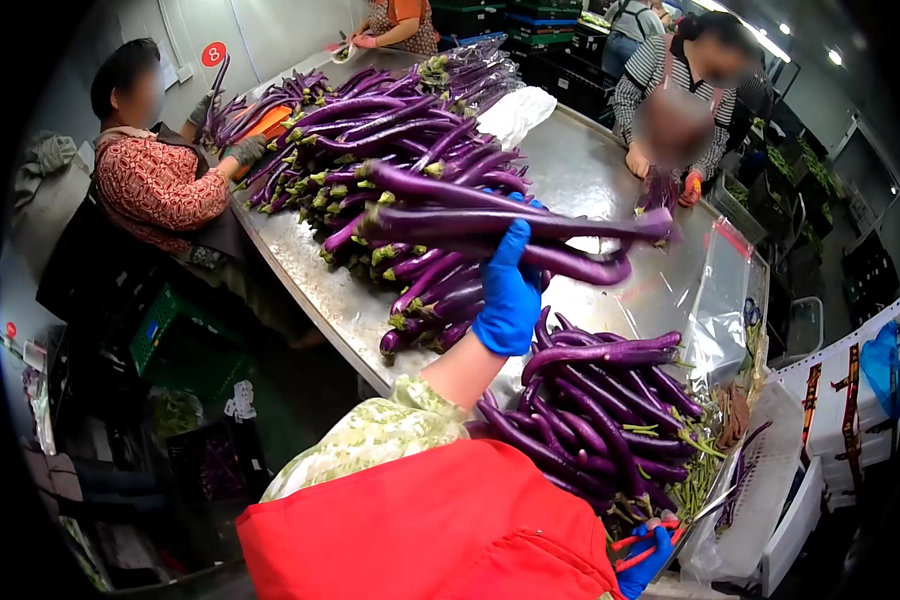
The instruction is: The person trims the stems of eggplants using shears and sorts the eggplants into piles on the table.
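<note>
My left hand (510, 290), in a blue glove, is closed around a few long purple eggplants (470, 222) and holds them above the steel table, slightly blurred. Beneath and beyond them lies a big heap of eggplants (410, 130), many with their green caps toward me. My right hand (646, 562), also blue-gloved, is low at the right by my red apron (420, 530). It grips red-handled scissors (678, 536), their blades pointing up and right. Just above that hand is a second pile of eggplants (610, 410), with cut green stems (702, 468) beside it.
On the steel table (580, 150) lie clear plastic bags (715, 300) and a white bag (518, 115). One co-worker (160, 180) stands at the left, another (680, 100) across the table, a third (400, 20) at the far end. A white bin (795, 520) stands right; green crates (185, 335) left.
</note>
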Action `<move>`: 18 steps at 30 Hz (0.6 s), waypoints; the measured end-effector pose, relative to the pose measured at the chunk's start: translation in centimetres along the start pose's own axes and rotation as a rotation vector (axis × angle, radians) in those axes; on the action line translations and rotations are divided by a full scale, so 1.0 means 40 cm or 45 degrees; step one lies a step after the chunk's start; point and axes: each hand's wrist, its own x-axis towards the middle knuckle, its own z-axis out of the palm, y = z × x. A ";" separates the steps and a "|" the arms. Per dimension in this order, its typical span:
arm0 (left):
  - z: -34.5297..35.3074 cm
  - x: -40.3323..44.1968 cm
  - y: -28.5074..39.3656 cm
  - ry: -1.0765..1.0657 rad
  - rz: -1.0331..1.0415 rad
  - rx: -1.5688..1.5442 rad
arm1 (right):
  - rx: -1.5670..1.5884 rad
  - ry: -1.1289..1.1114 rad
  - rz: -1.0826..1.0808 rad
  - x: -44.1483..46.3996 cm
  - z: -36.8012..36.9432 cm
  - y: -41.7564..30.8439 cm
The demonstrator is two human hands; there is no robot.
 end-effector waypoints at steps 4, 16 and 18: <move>-0.186 0.223 -0.103 0.189 0.097 -0.049 | 0.106 -0.004 0.107 0.018 -0.071 0.036; -0.409 0.360 -0.101 -0.084 -0.459 0.400 | 0.122 0.119 -0.018 -0.019 0.000 0.016; -0.317 0.304 -0.032 -0.059 -0.691 0.372 | 0.095 0.182 -0.083 -0.026 -0.030 0.043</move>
